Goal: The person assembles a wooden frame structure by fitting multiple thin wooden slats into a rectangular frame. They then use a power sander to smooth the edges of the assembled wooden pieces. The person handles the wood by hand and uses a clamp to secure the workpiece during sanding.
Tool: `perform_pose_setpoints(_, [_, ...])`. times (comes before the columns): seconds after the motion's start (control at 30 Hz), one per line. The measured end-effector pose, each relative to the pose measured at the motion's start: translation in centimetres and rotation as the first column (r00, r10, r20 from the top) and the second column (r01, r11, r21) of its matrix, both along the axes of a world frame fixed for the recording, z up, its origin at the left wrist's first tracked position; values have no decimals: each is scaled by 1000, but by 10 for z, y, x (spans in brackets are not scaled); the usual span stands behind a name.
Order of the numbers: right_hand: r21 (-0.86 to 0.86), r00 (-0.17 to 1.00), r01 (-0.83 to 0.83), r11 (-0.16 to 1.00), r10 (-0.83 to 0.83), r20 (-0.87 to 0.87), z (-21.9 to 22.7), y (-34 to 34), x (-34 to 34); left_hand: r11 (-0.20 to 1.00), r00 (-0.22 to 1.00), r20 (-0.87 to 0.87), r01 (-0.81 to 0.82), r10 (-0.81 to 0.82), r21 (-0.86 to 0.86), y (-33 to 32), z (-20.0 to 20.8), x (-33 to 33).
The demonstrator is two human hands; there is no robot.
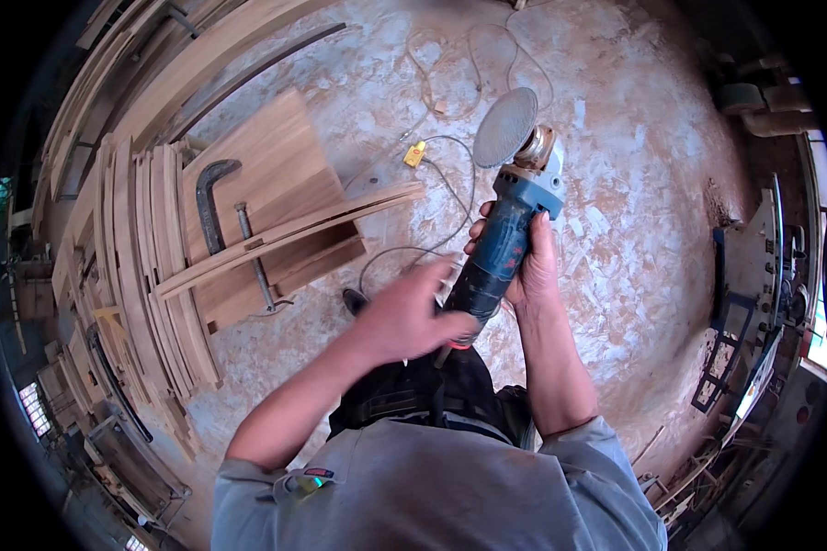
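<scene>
An angle grinder (503, 241) with a teal and black body slants up and away in front of my waist. A round grey sanding disc (504, 130) is fitted at its far end. My right hand (536, 262) wraps round the body from the right, its thumb along the side near the head. At the tool's rear end is my left hand (412, 314), slightly blurred, with thumb and fingers apart. Whether it touches the casing I cannot tell. A dark cord (464, 174) loops across the floor to a yellow plug or connector (414, 154).
On the left, a wooden panel (271, 151) and a long board (289, 239) stand with metal clamps (209, 207) on them. Several timber strips (161, 266) lie stacked beside them. The floor (616, 257) is dusty and stained. A cluttered bench or rack (753, 275) lines the right.
</scene>
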State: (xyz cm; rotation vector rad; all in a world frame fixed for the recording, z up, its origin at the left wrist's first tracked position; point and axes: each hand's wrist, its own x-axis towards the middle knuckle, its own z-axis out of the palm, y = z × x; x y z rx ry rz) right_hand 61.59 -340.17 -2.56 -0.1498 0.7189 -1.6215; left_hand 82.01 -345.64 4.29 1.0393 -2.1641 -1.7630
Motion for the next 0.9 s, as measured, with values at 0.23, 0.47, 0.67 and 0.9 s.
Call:
perform_pose_setpoints(0.23, [80, 991, 81, 994, -72, -113, 18, 0, 12, 979, 996, 56, -77, 67, 189, 27, -19, -33])
perform_pose_setpoints(0.47, [364, 979, 133, 922, -64, -195, 1, -6, 8, 970, 993, 18, -117, 116, 211, 35, -38, -40])
perform_pose_setpoints(0.67, [165, 955, -150, 975, 99, 281, -19, -7, -8, 903, 970, -232, 33, 75, 428, 21, -44, -41])
perform_pose_setpoints(0.9, [369, 957, -255, 894, 287, -34, -15, -1, -44, 641, 873, 409, 156, 267, -751, -80, -29, 56])
